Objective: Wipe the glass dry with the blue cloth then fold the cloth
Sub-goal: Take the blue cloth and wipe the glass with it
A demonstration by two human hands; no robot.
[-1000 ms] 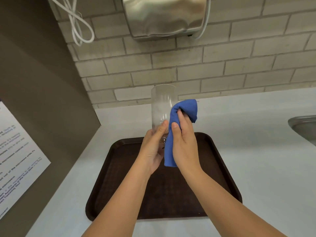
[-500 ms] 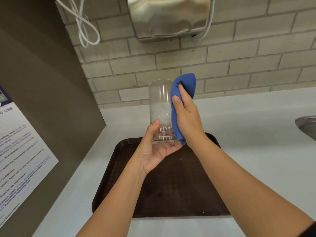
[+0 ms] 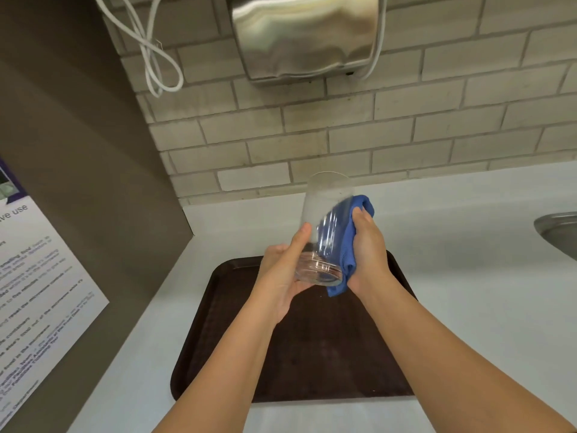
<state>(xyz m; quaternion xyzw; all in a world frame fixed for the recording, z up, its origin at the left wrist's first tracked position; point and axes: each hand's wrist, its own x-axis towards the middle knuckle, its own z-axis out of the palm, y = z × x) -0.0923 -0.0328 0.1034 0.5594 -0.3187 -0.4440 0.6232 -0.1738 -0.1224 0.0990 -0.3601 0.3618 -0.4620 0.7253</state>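
Note:
A tall clear glass point(image 3: 326, 210) is held in the air above the tray, tilted with its mouth pointing away from me. My left hand point(image 3: 282, 276) grips its base, thumb up along the side. The blue cloth point(image 3: 351, 245) is pressed against the right side of the glass by my right hand point(image 3: 368, 248), which is closed around it. One cloth corner hangs below the base. Part of the cloth shows blue through the glass wall.
A dark brown tray point(image 3: 312, 354) lies on the white counter point(image 3: 468, 292) under my arms. A metal sink rim point(image 3: 559, 232) is at the right edge. A steel dryer point(image 3: 306, 35) and white cable point(image 3: 150, 57) hang on the brick wall. A brown panel with a notice point(image 3: 37, 292) stands left.
My right hand has slid the cloth down the glass from the rim toward the base. The glass has tipped from upright to tilted, mouth away from me.

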